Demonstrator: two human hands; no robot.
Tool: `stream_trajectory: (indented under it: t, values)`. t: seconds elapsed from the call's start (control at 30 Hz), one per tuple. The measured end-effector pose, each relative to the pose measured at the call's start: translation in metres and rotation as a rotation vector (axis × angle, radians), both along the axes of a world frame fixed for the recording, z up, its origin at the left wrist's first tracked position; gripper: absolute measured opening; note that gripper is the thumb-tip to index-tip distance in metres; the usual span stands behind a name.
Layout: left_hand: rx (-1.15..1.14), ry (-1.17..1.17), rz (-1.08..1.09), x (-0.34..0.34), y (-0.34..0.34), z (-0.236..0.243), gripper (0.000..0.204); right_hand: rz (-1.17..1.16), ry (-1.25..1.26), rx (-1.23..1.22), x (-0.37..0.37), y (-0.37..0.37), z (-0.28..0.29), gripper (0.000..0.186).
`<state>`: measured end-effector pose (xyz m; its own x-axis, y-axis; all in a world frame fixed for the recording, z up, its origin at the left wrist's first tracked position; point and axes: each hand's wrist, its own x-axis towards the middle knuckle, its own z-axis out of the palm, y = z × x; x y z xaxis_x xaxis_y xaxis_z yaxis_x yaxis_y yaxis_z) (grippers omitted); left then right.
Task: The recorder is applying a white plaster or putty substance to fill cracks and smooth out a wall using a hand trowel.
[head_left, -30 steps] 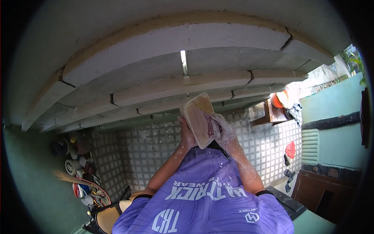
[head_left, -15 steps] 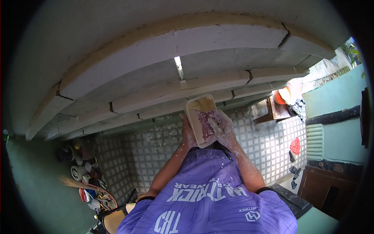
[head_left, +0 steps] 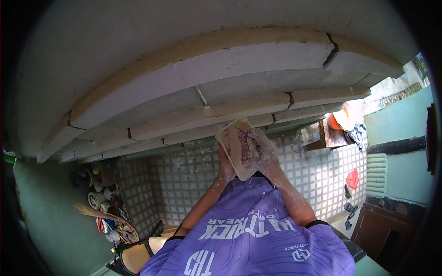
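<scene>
Head view: both hands are raised under the stepped white plaster ceiling moulding (head_left: 221, 78). Left hand (head_left: 224, 166) grips the pale rectangular mortar board (head_left: 235, 148); right hand (head_left: 261, 149) presses flat on its paste. Judging by this, loading plaster; next needs steady lifting.

Soft, even daylight is admitted from the far right, where glare is seen. Straight edges are bent strongly toward the dark, vignetted rim. Mild blur is noted throughout.
</scene>
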<state>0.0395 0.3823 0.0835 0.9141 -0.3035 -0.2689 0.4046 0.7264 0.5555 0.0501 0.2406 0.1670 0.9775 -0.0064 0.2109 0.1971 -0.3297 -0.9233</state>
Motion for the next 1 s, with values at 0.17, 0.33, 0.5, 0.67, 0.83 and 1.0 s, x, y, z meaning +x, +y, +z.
stream_trajectory:
  t: [0.17,0.33,0.5,0.67,0.83,1.0]
  values:
    - [0.092,0.019,0.021,0.004,-0.008,0.001,0.075,0.088,-0.006,0.046,0.008,-0.013,-0.013,0.023]
    - [-0.063,0.069,0.014,0.010,-0.025,0.002,0.069,0.158,0.110,0.218,0.019,-0.039,-0.033,0.024]
    - [-0.074,0.102,-0.022,0.010,-0.036,-0.009,0.074,0.227,0.214,0.658,0.014,-0.079,-0.039,0.026]
    - [0.079,0.093,0.108,-0.010,-0.026,-0.027,0.073,0.021,0.189,0.956,0.019,-0.111,-0.028,0.026]
    - [0.103,0.106,0.225,-0.019,-0.018,-0.038,0.066,-0.145,0.080,0.931,0.017,-0.148,-0.008,0.027]
    - [0.095,0.039,0.224,-0.021,-0.007,-0.055,0.062,-0.329,-0.088,0.593,0.020,-0.172,-0.015,0.038]
